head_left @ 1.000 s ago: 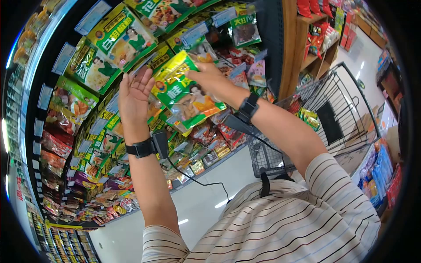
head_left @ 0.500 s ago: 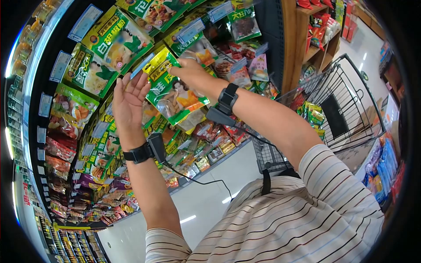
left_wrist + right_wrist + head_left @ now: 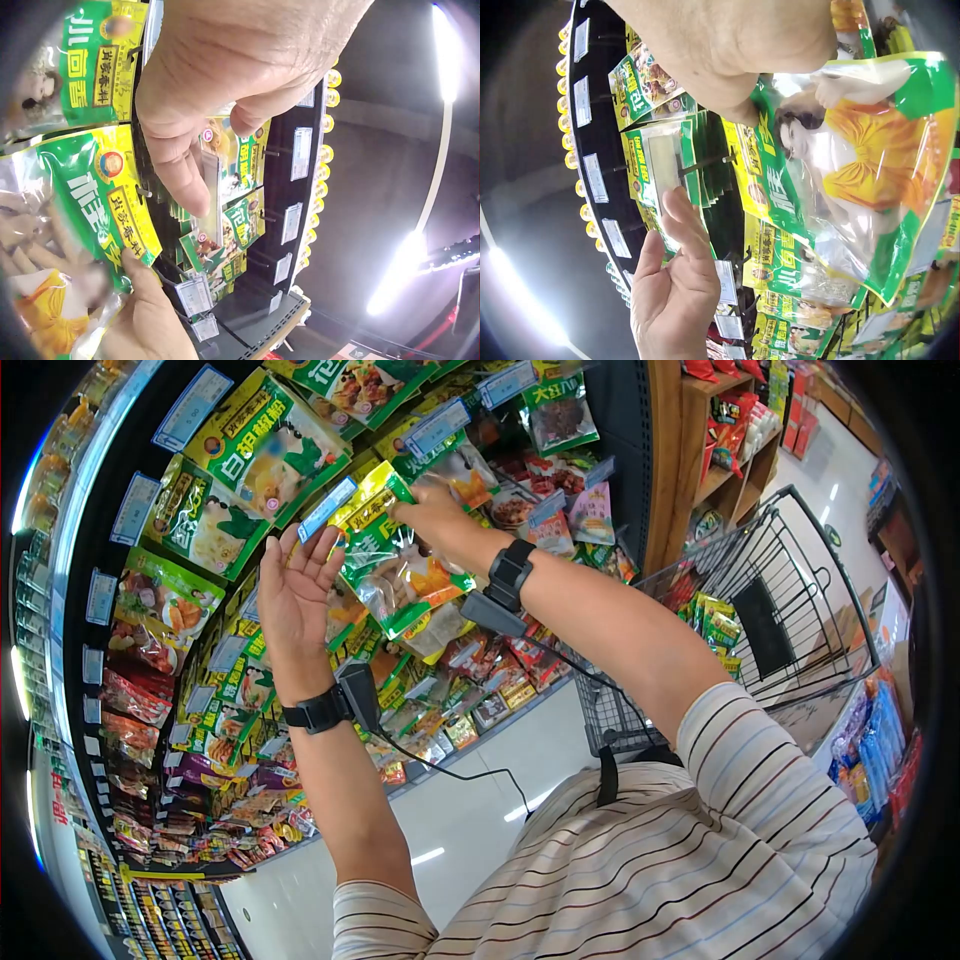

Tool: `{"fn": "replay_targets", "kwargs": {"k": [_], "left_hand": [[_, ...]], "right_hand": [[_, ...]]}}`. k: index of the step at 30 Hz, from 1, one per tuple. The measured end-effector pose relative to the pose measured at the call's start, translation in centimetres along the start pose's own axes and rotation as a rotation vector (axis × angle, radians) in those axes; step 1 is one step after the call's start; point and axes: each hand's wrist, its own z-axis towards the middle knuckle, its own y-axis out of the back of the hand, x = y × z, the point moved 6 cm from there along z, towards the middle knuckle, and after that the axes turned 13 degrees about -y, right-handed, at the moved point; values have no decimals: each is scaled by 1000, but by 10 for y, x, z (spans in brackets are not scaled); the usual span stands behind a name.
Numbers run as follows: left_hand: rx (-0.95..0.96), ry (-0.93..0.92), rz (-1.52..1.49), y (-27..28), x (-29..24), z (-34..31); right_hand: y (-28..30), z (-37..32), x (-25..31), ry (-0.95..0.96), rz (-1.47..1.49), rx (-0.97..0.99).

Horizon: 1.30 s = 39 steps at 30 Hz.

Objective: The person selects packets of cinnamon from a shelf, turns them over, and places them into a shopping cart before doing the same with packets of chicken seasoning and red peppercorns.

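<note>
My right hand (image 3: 440, 525) grips a green and yellow spice packet (image 3: 395, 570) along its edge, thumb on the front. Through its clear window brown bark-like pieces show, beside a printed figure in orange. In the right wrist view the packet's yellow top (image 3: 744, 161) is close to the tip of a metal display hook (image 3: 705, 163). My left hand (image 3: 298, 595) is raised palm up beside the packet, its fingers extended. Its fingertips are at a clear price tag holder (image 3: 210, 187), which stands tilted up on the rack.
Similar packets (image 3: 275, 450) hang on hooks all around, with price tags (image 3: 195, 405) in front. A wire shopping cart (image 3: 800, 600) holding several green packets (image 3: 715, 625) stands at the right. Beyond the rack is a wooden shelf (image 3: 665, 470). Cables trail from both wrist cameras.
My right hand has carried the packet left and inward to the rack, close to the left hand. The left hand has shifted slightly left, and the price tag now shows raised above its fingertips.
</note>
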Motion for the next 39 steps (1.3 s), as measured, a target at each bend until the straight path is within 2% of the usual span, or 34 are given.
{"fn": "replay_targets", "kwargs": {"k": [1,4,7,8,11,14,17,19,21,24,27,31,39], "left_hand": [[0,2,-1,0,0,0],[-13,5,10,-2,3,0],[-2,0,38,-2,6,-2],[6,0,49,-2,8,-4],[15,18,42,0,13,-8],[-31,21,70,3,19,-18],[-9,54,30,14,34,-33],[-17,93,57,18,50,-54],[-12,131,122,12,71,-82],[64,376,171,-3,123,-140],[173,627,212,-37,170,-201],[312,842,255,-76,213,-253],[405,933,297,-134,245,-261]], "right_hand": [[1,2,1,-14,-11,-13],[7,30,-6,61,-191,-232],[9,50,-5,61,-285,-186],[12,51,-9,5,-342,-212],[14,43,0,167,-648,-339],[22,60,-27,313,-649,-338],[43,14,-39,342,-502,-381],[61,-9,-71,92,-374,-272],[84,-48,-96,52,-388,-256],[123,-97,-145,-23,-316,-110],[170,-156,-167,-336,-107,-59],[241,-200,-211,-529,-73,-182],[374,-234,-245,-671,3,-371]]}}
